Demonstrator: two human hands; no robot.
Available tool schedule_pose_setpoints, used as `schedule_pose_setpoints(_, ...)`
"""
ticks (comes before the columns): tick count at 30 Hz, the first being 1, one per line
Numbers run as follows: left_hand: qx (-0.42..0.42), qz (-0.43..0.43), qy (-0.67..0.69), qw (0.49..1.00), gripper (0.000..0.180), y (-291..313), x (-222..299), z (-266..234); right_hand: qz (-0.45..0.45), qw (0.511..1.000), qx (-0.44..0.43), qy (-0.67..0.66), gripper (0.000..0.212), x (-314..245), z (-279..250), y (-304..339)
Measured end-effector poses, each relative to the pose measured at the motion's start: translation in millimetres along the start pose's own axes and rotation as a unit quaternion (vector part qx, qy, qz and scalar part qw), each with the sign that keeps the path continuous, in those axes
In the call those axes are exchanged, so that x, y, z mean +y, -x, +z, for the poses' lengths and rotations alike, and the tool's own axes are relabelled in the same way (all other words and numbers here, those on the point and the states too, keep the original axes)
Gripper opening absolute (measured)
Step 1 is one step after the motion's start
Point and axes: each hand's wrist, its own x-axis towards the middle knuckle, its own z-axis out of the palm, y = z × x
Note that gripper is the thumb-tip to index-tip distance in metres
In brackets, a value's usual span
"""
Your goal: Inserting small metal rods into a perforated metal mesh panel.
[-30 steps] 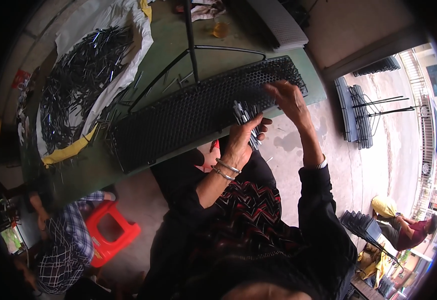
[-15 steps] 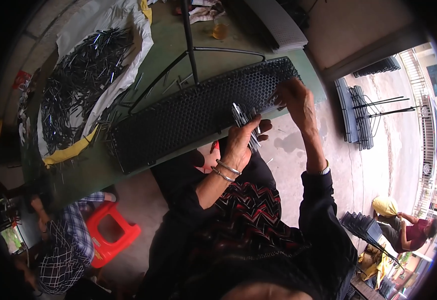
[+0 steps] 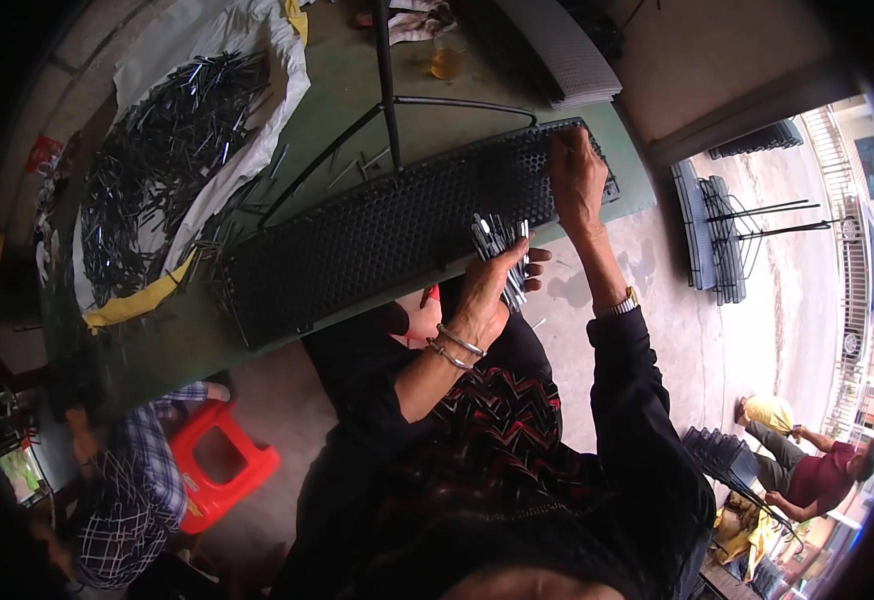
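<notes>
A long black panel with a honeycomb of holes [image 3: 357, 240] lies along the near edge of the green table. My left hand [image 3: 485, 290], with two bangles at the wrist, is closed round a bundle of thin metal rods [image 3: 498, 240] in front of the panel. At the panel's right end, my right hand [image 3: 579, 185] is closed with its fingertips down on the honeycomb surface. Whatever those fingertips pinch is hidden. A black rod frame [image 3: 388, 110] stands against the panel's far edge.
On the table's left, a white sack [image 3: 292, 80] lies open with many loose rods [image 3: 162, 170]. A cup of amber liquid [image 3: 445, 65] and curved grey panels [image 3: 562, 55] are farther back. A red stool [image 3: 257, 455] and a seated person [image 3: 127, 500] are at lower left; another person [image 3: 819, 480] is at right.
My right hand has moved up and left onto the panel's right end. The rods in my left hand are fanned out more. At right, the other person has shifted posture.
</notes>
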Motion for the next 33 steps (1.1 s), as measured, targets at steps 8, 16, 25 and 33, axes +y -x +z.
schedule_pose_setpoints(8,-0.016,0.007,0.028,0.999,0.013,-1.2,-0.5,-2.6,-0.040,0.997,-0.058,0.023,0.006,3.0,-6.1,-1.8)
schedule_pose_setpoints(16,0.013,0.032,0.010,0.999,0.014,4.6,2.6,-1.6,-0.050,0.994,-0.019,0.095,0.015,-10.5,-7.8,7.5)
schedule_pose_setpoints(25,0.029,0.056,-0.028,0.998,0.014,9.1,4.7,0.8,0.192,0.860,-0.423,-0.210,0.021,-51.9,-68.4,30.5)
schedule_pose_setpoints(33,0.046,0.069,-0.066,0.994,0.018,10.6,3.6,1.3,0.179,0.855,-0.435,-0.220,0.015,-49.2,-73.2,23.4)
